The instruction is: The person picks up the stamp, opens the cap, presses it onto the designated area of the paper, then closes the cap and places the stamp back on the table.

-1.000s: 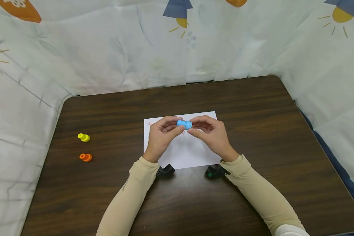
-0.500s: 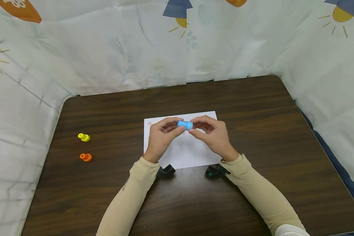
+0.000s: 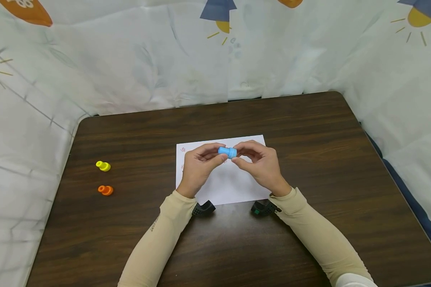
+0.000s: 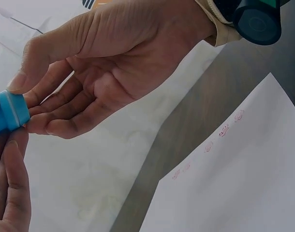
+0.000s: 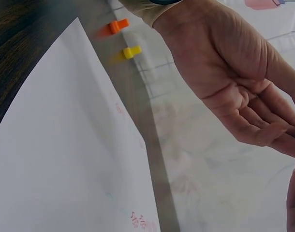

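Observation:
A small blue toy stamp (image 3: 227, 152) is held lengthwise between my two hands, above the sheet of paper (image 3: 233, 183). My left hand (image 3: 196, 167) pinches its narrower end with thumb and fingers. With thumb and fingertips my right hand (image 3: 261, 164) grips the wider end, which looks like its cap. In the left wrist view a pale ring runs round the stamp (image 4: 13, 110) near the right thumb. The right wrist view shows just a sliver of blue at its edge. Small red printed marks (image 4: 224, 130) lie along one side of the paper.
A yellow stamp (image 3: 103, 166) and an orange stamp (image 3: 105, 190) stand at the left on the dark wooden table (image 3: 319, 159). Patterned white curtains (image 3: 147, 59) hang around the far and side edges of the table.
The stamp and both hands have barely moved, drifting very slightly to the right in the head view. Both hands keep their hold on the stamp.

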Motion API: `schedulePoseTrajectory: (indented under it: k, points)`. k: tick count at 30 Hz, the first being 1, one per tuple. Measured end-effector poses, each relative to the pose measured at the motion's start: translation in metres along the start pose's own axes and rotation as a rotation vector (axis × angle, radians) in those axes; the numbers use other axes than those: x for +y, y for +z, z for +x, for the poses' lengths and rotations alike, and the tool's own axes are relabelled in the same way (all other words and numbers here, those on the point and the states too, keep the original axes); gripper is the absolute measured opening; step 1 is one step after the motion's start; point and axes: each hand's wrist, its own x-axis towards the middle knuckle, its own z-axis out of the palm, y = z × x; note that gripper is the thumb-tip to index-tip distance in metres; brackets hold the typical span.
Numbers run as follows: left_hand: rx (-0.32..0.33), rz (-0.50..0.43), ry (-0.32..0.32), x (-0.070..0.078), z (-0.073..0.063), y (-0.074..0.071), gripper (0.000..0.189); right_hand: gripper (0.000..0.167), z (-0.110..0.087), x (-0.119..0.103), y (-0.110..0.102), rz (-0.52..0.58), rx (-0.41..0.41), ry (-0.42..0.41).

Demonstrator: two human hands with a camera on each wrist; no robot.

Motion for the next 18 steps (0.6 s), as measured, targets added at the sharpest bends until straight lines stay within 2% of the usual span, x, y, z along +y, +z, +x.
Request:
schedulePoseTrajectory:
  k: [3, 12, 18]
  points:
    - [-0.004, 0.008, 0.001, -0.0008, -0.0007, -0.0001, 0.031, 0.027, -0.0003, 0.0008, -0.0005, -0.002, -0.008, -0.016]
    - [-0.015, -0.018, 0.063, -0.0024, -0.0017, 0.0016, 0.035, 0.024, -0.0002, 0.0017, -0.0012, -0.033, -0.021, -0.055]
    - [-0.027, -0.023, 0.066, -0.0027, -0.0014, 0.0016, 0.037, 0.024, -0.0005, 0.003, -0.001, -0.034, -0.02, -0.084]
